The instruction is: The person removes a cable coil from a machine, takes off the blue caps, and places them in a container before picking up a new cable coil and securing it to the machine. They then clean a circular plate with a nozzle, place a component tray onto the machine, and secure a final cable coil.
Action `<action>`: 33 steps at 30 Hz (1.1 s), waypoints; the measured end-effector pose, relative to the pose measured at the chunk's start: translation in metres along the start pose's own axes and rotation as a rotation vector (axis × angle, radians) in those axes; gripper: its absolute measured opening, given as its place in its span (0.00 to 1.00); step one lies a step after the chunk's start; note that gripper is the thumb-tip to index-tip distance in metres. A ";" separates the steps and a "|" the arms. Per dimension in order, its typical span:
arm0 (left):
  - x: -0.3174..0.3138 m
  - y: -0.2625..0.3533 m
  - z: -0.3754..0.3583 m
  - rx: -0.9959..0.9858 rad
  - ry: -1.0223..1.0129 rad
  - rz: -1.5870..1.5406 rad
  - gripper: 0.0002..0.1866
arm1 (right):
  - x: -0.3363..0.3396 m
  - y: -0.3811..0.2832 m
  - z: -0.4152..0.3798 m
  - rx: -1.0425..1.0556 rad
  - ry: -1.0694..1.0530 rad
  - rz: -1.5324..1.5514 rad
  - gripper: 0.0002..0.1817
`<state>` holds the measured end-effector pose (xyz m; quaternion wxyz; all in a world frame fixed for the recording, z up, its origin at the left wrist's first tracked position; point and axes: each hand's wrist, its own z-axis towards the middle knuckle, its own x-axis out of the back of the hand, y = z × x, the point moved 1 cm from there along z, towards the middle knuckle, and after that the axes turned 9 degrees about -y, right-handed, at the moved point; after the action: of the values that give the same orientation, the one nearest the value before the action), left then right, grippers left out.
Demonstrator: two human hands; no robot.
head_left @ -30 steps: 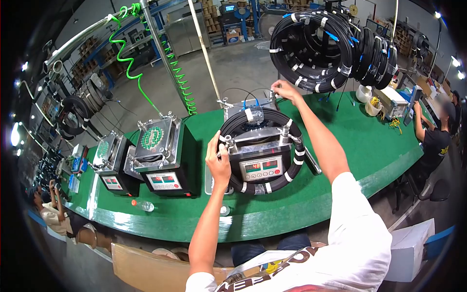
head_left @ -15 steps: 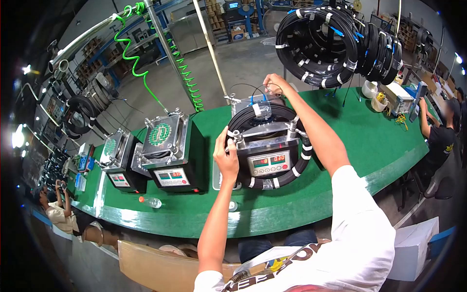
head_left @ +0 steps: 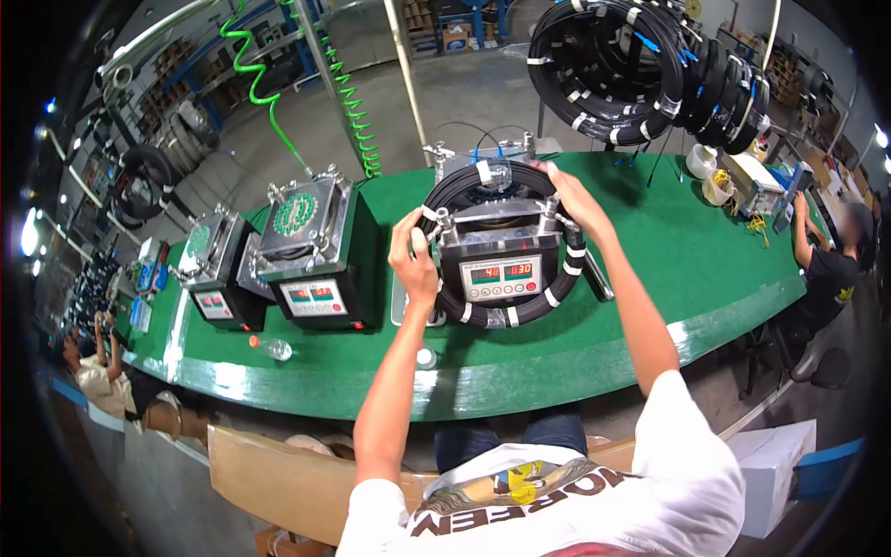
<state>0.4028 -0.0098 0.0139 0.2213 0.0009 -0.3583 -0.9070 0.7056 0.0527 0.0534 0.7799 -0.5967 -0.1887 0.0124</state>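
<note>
Hands at a machine: the left hand [head_left: 414,265] has its grip curled on the upper left side of a black cable coil [head_left: 569,278]; the right hand [head_left: 577,200] meets the coil's upper right, but whether its grip closes around the cable cannot be told. The coil stands looped around the machine [head_left: 501,247], its lower arc passing in front of the case, below the lit display [head_left: 499,277]; the two-sided hold probably steadies it there. White bands [head_left: 551,298] appear to bind the turns together. Rightward, a broad stretch of green desk [head_left: 687,269] leaves the right arm sideways room; leftward, a second machine [head_left: 316,302] limits it. Beyond, hanging coils [head_left: 548,85] crowd the space near the desk's far edge.
</note>
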 end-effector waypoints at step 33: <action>-0.073 -0.145 0.143 0.802 -0.340 -0.794 0.26 | -0.062 0.007 -0.063 0.306 0.775 -0.420 0.21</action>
<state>0.3880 0.2064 0.0146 -0.2136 0.0733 -0.6758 -0.7016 0.6694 -0.0188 0.0157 0.8576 -0.3844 0.0038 -0.3417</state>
